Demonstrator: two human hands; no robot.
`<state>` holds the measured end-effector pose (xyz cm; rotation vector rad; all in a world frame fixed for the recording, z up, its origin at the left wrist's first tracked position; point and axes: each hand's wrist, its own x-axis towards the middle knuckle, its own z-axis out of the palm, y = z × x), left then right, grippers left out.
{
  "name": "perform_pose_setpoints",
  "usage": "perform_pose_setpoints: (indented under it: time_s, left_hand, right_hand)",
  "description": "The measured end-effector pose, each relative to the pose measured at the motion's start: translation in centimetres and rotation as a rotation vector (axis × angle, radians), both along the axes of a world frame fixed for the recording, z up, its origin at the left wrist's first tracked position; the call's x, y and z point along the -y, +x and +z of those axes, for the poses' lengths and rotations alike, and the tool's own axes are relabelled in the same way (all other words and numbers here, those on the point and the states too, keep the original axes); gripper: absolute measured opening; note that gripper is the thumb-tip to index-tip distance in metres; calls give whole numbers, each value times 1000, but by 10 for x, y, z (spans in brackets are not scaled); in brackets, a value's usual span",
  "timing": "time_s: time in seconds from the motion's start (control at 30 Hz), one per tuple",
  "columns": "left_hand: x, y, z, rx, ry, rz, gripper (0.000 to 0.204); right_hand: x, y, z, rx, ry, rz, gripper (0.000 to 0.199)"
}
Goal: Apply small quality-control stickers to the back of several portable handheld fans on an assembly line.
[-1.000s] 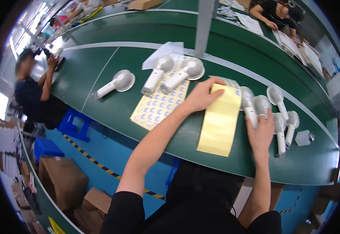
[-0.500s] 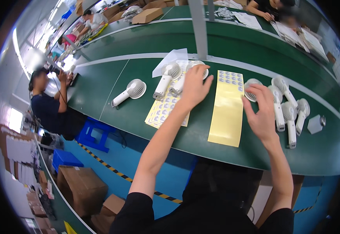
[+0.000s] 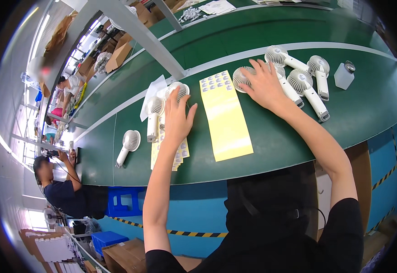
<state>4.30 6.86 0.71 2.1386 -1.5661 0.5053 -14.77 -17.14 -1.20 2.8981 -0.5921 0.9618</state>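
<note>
green table; yellow label sheet lengthwise near-to-far; left hand, right hand over fans, fingers spread, grip unclear.

Place: factory workshop, light assembly or packing line. Evidence: long green-topped workbench with a second green bench running behind it, grey metal post between. Batch of like white handheld fans out on the near bench, beside a yellow sticker sheet. Blue floor marked with black-and-yellow hazard tape. Blue plastic stool at bench; open cardboard box at the far bench. Person in a white top seen there too.
</note>
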Motion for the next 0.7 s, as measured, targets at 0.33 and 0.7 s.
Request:
perform_pose_setpoints:
  time_s: [0.33,0.7]
  left_hand:
    - [44,-16,-30,-116,273,-143,59]
    - [51,-3,-41,-143,265,-50,59]
  right_hand:
    - [31,-27,-16,-34,-17,-52,53]
    - [50,-42,-25,-31,-25,10,56]
